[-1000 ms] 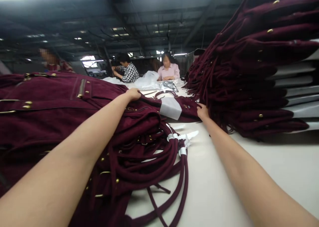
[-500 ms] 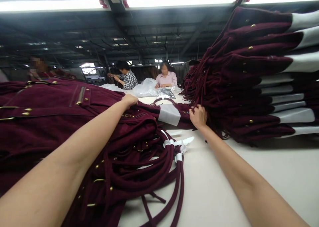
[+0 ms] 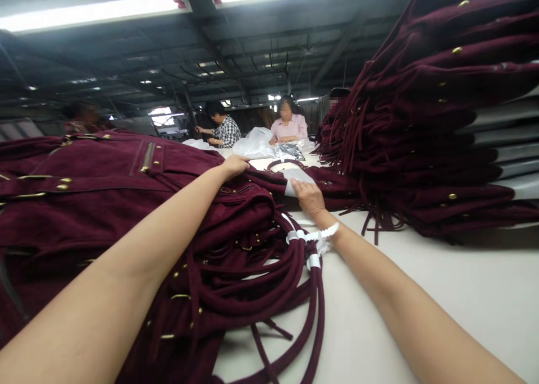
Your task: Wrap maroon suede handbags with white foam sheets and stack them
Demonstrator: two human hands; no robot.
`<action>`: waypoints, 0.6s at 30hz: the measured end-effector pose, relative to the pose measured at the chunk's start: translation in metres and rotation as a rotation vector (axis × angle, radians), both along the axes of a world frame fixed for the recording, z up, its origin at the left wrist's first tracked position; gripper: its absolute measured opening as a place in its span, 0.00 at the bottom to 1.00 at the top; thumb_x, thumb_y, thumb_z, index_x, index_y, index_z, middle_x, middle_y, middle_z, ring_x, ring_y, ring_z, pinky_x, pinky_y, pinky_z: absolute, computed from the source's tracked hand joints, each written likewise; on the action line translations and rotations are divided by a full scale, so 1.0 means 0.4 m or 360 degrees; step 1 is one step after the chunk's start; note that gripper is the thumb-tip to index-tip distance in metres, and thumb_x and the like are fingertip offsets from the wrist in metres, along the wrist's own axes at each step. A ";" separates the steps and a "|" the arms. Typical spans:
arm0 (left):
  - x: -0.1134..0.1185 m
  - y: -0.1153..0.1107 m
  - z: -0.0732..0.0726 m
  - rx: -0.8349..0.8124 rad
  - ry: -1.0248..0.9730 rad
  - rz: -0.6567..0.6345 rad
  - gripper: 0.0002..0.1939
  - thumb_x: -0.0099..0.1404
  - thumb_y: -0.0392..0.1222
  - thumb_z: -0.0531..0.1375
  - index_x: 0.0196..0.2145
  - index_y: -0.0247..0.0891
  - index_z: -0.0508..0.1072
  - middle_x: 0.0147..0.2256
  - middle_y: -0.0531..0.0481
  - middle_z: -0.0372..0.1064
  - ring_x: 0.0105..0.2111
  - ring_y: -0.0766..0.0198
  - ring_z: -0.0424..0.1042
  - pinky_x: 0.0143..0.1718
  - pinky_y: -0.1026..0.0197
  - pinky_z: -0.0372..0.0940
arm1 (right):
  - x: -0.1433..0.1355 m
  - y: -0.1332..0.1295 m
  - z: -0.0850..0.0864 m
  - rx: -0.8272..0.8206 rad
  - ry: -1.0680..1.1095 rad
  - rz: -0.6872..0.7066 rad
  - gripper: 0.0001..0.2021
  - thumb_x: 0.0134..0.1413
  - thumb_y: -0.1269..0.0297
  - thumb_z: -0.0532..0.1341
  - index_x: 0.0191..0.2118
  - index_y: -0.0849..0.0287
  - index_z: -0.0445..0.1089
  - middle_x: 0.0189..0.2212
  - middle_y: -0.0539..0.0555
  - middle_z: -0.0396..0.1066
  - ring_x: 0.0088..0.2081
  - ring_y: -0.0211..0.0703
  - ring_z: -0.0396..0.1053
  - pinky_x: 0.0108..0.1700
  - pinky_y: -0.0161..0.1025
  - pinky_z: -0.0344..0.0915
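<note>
Burgundy suede-like bags with brass studs, zips and cord handles lie piled on the left. My left hand is closed on the far edge of the top bag. Beyond the pile, a burgundy bag lies flat with a white sheet around part of it. My right hand has its fingers bent over this bag at the sheet; the fingertips are partly hidden. Looped handles, bound with white wrapping, hang toward me between my forearms.
A tall stack of burgundy bags with fringes and white sheets rises on the right. Across the white table, one person in a checked shirt and another in a pink shirt sit near clear plastic. Another person is at far left.
My right hand has moved left from beside the right stack to the white sheet. My left hand keeps its hold on the bag's edge. The view has shifted slightly.
</note>
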State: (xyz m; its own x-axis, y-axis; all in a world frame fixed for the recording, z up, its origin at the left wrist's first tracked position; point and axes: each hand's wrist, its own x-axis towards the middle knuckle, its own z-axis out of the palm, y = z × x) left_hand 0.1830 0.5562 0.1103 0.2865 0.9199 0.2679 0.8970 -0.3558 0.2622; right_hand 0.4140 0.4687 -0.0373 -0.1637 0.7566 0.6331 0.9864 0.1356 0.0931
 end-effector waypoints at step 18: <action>0.074 -0.019 -0.025 0.0005 0.1132 -0.0429 0.12 0.63 0.46 0.64 0.39 0.35 0.75 0.43 0.46 0.73 0.46 0.56 0.71 0.51 0.48 0.65 | 0.007 0.035 -0.058 -0.0151 -0.0044 -0.0326 0.22 0.65 0.76 0.45 0.60 0.63 0.62 0.48 0.67 0.70 0.43 0.52 0.67 0.45 0.47 0.63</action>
